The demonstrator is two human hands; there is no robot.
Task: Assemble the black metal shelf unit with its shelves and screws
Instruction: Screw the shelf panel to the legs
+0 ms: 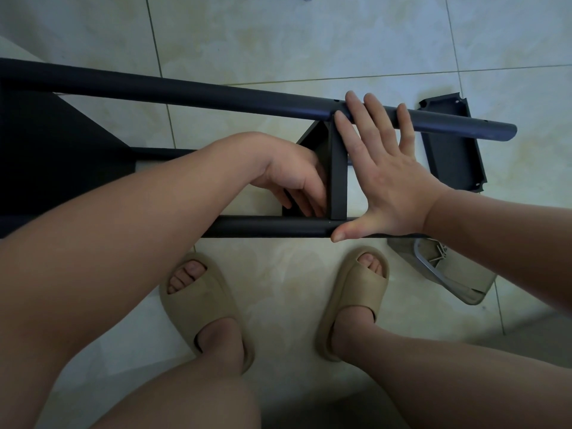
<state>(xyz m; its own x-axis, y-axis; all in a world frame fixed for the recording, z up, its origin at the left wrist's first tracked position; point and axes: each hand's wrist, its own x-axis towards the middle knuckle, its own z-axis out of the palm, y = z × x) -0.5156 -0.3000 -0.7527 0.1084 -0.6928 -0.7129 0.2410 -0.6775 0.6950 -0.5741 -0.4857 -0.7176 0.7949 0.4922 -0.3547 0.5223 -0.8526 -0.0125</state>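
The black metal shelf frame lies on its side across the tiled floor, with a far pole and a near pole. A black shelf stands edge-on between the poles. My right hand lies flat with spread fingers, fingertips on the far pole and thumb on the near pole beside the shelf. My left hand reaches in on the shelf's left side, its fingers curled down against the shelf face; what they touch is hidden. A loose black shelf lies on the floor at the right, past the far pole's end.
My two feet in beige slides stand just in front of the near pole. A grey plastic piece lies on the floor under my right forearm. A dark shelf panel fills the frame's left end.
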